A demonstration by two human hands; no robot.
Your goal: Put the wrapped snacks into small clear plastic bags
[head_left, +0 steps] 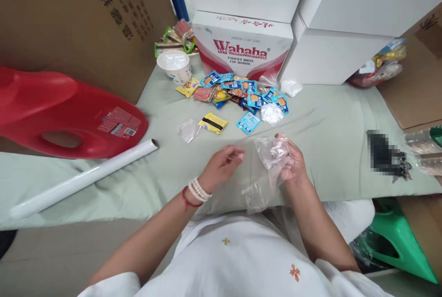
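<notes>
My right hand point(293, 161) is closed on a thin clear plastic bag point(267, 159), bunched up near the fingertips. The loose end of the bag hangs down to the table's front edge. My left hand point(223, 165), with a beaded bracelet and a red cord on the wrist, is held just left of the bag. Its fingers are loosely bent and apart, with nothing visible in them. Beyond the hands lie a yellow snack packet point(214, 123), a light blue packet point(248, 123), a flat clear wrapper point(189, 130) and a crumpled clear plastic ball point(271, 114).
Several blue and yellow snack packets point(238, 89) are heaped against a Wahaha carton point(241, 50). A paper bowl point(175, 67) stands beside them. On the left are a red jug point(86, 103) and a white tube point(86, 177); keys point(402, 167) lie right. A green stool point(402, 241) is below.
</notes>
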